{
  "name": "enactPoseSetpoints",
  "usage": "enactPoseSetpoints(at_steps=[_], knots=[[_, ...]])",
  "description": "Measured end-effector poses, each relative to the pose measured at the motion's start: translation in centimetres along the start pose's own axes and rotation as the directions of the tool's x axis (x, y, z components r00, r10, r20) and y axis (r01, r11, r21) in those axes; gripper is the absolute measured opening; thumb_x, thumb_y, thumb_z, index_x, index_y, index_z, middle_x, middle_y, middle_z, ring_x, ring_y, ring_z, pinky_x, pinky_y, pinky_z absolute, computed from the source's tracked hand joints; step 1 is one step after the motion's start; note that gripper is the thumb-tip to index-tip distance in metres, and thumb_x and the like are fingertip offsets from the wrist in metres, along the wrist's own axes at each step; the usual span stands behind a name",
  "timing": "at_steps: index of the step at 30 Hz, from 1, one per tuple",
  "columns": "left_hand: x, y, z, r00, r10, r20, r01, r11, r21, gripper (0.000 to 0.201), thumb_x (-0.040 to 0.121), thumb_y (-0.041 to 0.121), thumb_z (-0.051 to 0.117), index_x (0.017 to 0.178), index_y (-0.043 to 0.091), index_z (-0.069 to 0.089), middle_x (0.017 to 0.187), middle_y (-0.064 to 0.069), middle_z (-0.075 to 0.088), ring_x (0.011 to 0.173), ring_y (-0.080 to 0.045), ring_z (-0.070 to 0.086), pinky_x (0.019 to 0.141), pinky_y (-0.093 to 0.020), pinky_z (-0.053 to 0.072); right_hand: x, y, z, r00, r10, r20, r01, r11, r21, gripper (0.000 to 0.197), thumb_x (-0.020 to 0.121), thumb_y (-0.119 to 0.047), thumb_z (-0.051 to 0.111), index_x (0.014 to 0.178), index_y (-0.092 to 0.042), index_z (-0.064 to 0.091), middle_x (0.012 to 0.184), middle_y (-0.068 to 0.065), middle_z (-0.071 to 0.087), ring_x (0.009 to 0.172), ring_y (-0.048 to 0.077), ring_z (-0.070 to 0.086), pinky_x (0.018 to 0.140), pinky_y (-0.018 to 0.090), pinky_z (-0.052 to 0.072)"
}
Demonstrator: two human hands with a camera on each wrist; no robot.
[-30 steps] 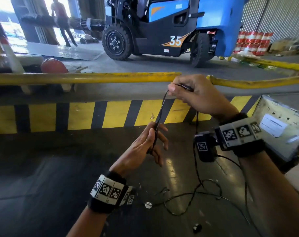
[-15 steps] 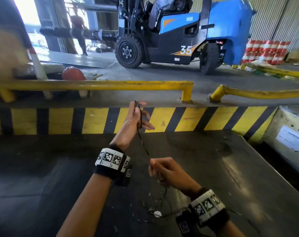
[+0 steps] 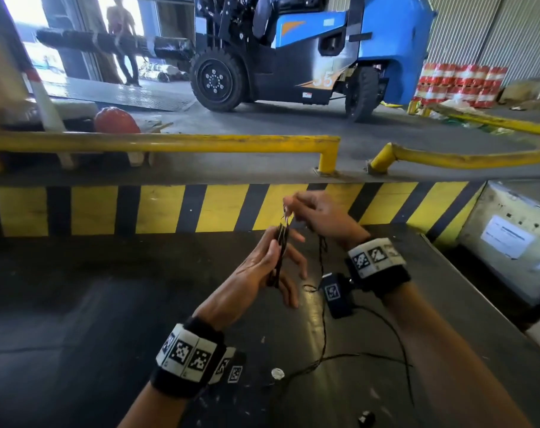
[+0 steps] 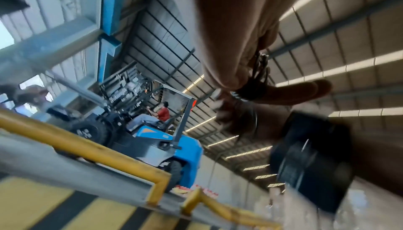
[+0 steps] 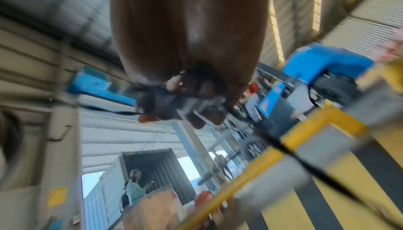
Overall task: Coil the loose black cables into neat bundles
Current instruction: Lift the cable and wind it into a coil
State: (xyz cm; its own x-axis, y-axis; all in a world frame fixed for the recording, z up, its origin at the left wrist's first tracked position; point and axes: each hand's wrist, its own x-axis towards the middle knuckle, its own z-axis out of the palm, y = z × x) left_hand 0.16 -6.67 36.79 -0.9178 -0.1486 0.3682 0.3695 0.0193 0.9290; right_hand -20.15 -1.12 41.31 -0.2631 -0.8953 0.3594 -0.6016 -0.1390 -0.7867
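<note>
A dark, scuffed dock floor ends at a yellow-and-black striped curb. Beyond the curb run 2 yellow rails, then 1 blue forklift inside a corrugated-metal warehouse.

1 black cable shows, its folded loops gripped in the left hand just below the curb. The right hand pinches the next strand above those loops; the slack trails down to the floor.

0.5 s ago the left hand was raised against the curb with the right hand low; now the right is uppermost and the hands nearly touch.
</note>
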Motion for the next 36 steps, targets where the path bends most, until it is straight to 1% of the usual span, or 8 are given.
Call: enactPoseSetpoints(at_steps=[3,6,9,13,19,27,32,36], knots=[[0.9,1.0,-0.6,0.996,0.068,-0.060,-0.075,0.989,-0.124,0.043,0.105,0.039,0.031,0.141,0.017,0.038,0.107,-0.020,0.062,0.079,-0.033,0.065,0.076,-0.042,0.055,-2.4,2.9,4.5,0.992,0.110,0.063,-0.121,0.971,0.207,0.038,0.100,-0.043,0.054,0.084,-0.013,0.070,0.075,0.035,0.056,0.063,0.024,0.051,0.060,0.036,0.041],[2.2,1.6,-2.6,0.973,0.143,-0.182,-0.155,0.986,-0.053,0.036,0.110,0.033,0.021,0.138,0.022,0.040,0.114,-0.021,0.059,0.083,-0.033,0.066,0.082,-0.043,0.055,-5.5,3.3,8.8,0.970,0.207,0.123,-0.241,0.868,0.435,0.044,0.105,-0.036,0.044,0.077,-0.006,0.060,0.059,0.004,0.046,0.046,0.007,0.037,0.045,0.016,0.031],[3.6,1.5,-5.3,0.929,0.196,-0.313,-0.205,0.979,0.007,0.035,0.111,0.027,0.016,0.138,0.017,0.035,0.112,-0.022,0.057,0.081,-0.032,0.071,0.083,-0.041,0.058,-8.3,2.9,11.0,0.950,0.176,0.257,-0.296,0.768,0.568,0.041,0.106,-0.034,0.040,0.073,-0.013,0.054,0.053,-0.003,0.039,0.044,0.009,0.033,0.042,0.017,0.030],[4.9,0.1,-8.9,0.876,0.196,-0.441,-0.082,0.961,0.264,0.033,0.111,0.028,0.021,0.136,0.014,0.037,0.107,-0.023,0.058,0.073,-0.029,0.073,0.074,-0.038,0.059,-10.2,1.5,10.4,0.938,0.098,0.331,-0.245,0.865,0.437,0.034,0.108,-0.025,0.045,0.077,-0.020,0.059,0.051,-0.005,0.048,0.046,0.015,0.040,0.053,0.030,0.036],[2.7,-3.3,-9.5,0.937,-0.011,-0.348,0.223,0.787,0.575,0.026,0.110,0.035,0.026,0.125,0.039,0.047,0.105,-0.019,0.064,0.074,-0.036,0.074,0.079,-0.050,0.061,-8.4,-5.9,1.6,0.973,0.052,0.225,-0.065,0.997,0.048,0.021,0.103,-0.022,0.051,0.094,-0.018,0.069,0.069,-0.010,0.059,0.060,0.003,0.057,0.058,0.024,0.054],[-0.8,-1.0,-2.1,0.998,-0.058,-0.029,0.064,0.943,0.325,0.037,0.107,0.037,0.024,0.133,0.024,0.048,0.107,-0.024,0.064,0.070,-0.028,0.071,0.075,-0.039,0.058,-0.9,-7.9,-2.7,0.989,-0.104,-0.101,0.080,0.972,-0.220,0.037,0.109,-0.023,0.042,0.093,-0.004,0.070,0.050,-0.017,0.044,0.049,0.000,0.037,0.052,0.015,0.029],[-0.9,2.8,0.2,0.992,0.123,-0.031,-0.119,0.988,0.096,0.040,0.105,0.036,0.027,0.136,0.016,0.043,0.103,-0.018,0.065,0.073,-0.035,0.068,0.074,-0.040,0.056,0.3,-1.0,1.7,1.000,0.008,-0.004,-0.008,0.999,-0.034,0.036,0.098,-0.042,0.058,0.093,-0.008,0.066,0.084,0.027,0.069,0.081,0.019,0.067,0.072,0.038,0.051],[0.8,4.1,-2.5,0.947,0.239,-0.217,-0.223,0.970,0.096,0.038,0.109,0.032,0.021,0.138,0.022,0.043,0.111,-0.022,0.059,0.084,-0.035,0.066,0.083,-0.051,0.053,-4.4,0.9,8.7,0.992,0.105,0.064,-0.117,0.969,0.219,0.031,0.104,-0.029,0.048,0.081,-0.014,0.063,0.063,-0.012,0.055,0.049,-0.001,0.049,0.046,0.013,0.038]])
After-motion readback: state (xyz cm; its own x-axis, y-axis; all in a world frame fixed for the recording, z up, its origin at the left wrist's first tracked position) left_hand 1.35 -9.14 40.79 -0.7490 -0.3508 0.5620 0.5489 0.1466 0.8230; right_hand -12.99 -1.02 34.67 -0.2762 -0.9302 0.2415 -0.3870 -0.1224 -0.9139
